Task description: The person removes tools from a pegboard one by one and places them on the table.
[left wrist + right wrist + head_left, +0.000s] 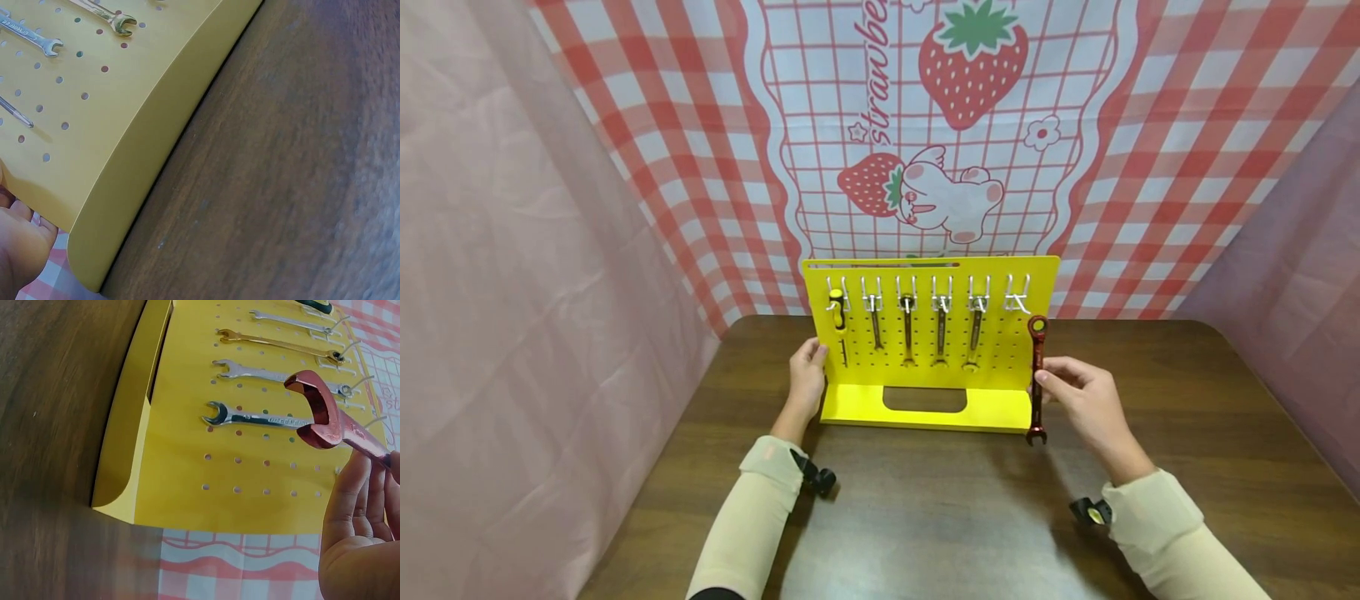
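A yellow pegboard stand (850, 403) stands upright on the table. My left hand (806, 383) holds its left edge, the fingers reaching behind the board in the left wrist view. In my right hand (1088, 404), a red combination wrench (1037, 367) is pinched upright in front of the board's right edge, ring end up. Its open end (319, 412) comes close to the camera in the right wrist view. From the hooks hang a yellow-and-black screwdriver (838, 310) at the left and several metal wrenches (942, 333). A wire hook (1017, 295) juts out at the right end.
The brown wooden table (925, 508) runs out to both sides and in front of the stand. Behind it hangs a red-and-white checked cloth (1150, 208) with strawberries. Pale pink curtains (512, 292) close off the sides.
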Demonstrator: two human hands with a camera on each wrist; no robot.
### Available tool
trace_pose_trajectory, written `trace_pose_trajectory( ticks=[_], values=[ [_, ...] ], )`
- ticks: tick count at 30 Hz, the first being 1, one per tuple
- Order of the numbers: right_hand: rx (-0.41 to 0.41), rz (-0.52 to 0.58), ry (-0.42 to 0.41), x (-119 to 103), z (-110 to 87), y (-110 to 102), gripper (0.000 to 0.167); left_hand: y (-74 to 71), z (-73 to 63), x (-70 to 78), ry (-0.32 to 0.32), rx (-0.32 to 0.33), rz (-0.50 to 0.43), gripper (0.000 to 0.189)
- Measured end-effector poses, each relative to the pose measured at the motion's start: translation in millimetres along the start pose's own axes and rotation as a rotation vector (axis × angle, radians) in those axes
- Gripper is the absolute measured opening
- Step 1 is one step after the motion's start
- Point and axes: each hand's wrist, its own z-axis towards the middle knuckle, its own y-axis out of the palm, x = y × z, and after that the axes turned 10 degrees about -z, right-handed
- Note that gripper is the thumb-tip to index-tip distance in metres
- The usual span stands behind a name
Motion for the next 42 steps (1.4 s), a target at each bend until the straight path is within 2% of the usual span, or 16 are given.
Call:
trace_pose_trajectory(
  ticks=[3,6,10,16,21,25,30,36,42],
  values=[
    [0.000,0.062,0.000,2,-0.3,-3,0.029,-0.5,0.0,-0.2,-0.002,-0.004,0.003,0.024],
    [0.003,0.121,0.005,4,0.2,-7,0.020,-0.8,0.1,-0.3,-0.001,-0.007,-0.001,0.024],
    [0.004,0.167,0.017,7,0.9,-12,0.009,-0.5,-0.2,0.1,0.000,-0.005,0.004,0.024],
    [0.005,0.207,0.067,15,2.9,-20,0.007,0.0,-0.1,0.5,-0.002,-0.004,0.015,0.023],
    [0.003,0.143,0.122,24,7.1,-26,0.008,-0.1,-0.1,1.3,-0.005,-0.009,0.003,0.024],
    [-0.011,0.077,0.154,31,10.9,-32,0.018,-0.2,-0.2,2.0,-0.012,-0.013,0.008,0.024],
    [-0.018,0.058,0.192,38,17.0,-37,0.030,-0.6,0.9,1.1,-0.017,-0.013,0.004,0.024],
    [-0.056,-0.052,0.242,50,20.7,-39,0.044,-0.6,0.6,0.5,-0.007,-0.018,0.010,0.025],
    [-0.087,-0.079,0.264,61,22.3,-38,0.042,-0.2,-0.4,0.8,-0.011,-0.017,0.005,0.025]
  ],
)
